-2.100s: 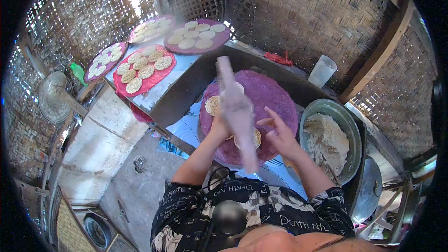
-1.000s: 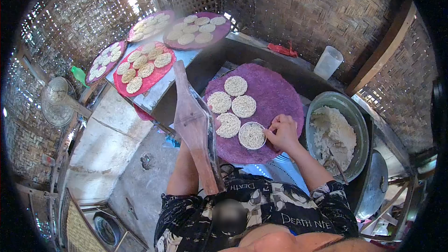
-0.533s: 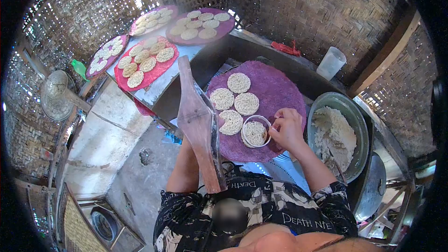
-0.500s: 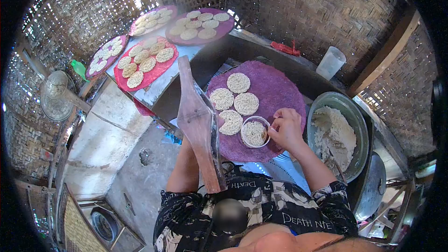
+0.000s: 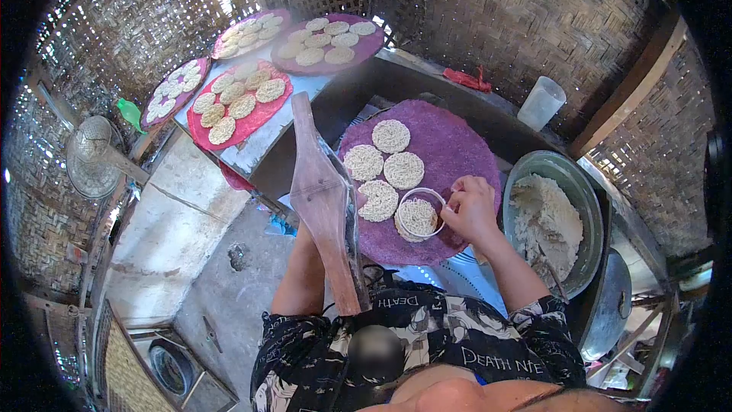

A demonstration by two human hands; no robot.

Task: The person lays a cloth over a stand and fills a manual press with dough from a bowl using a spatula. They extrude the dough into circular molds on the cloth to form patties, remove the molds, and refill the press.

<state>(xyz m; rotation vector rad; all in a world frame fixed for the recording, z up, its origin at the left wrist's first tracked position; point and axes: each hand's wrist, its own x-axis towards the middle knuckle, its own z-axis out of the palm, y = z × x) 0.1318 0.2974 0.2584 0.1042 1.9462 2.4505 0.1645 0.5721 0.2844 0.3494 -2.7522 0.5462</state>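
My right hand pinches the edge of a thin white ring mould, which is tilted and lifted off a round cake of pale strands. That cake lies near the front of a round purple mat. Several similar discs lie to its left and behind it. A long wooden tool with a broad middle stands in front of my left hand. Only a bit of that hand shows at the tool's right side, beside a disc; its grip is hidden.
On my right stands a green basin of pale, crumbly mass. A clear plastic cup sits on the ledge behind it. At the back left, a red mat and other round mats carry more discs. Woven bamboo walls surround the space.
My right hand has raised and tilted the ring, which sat around the front disc before. The disc has stayed on the mat. My left arm looks unmoved.
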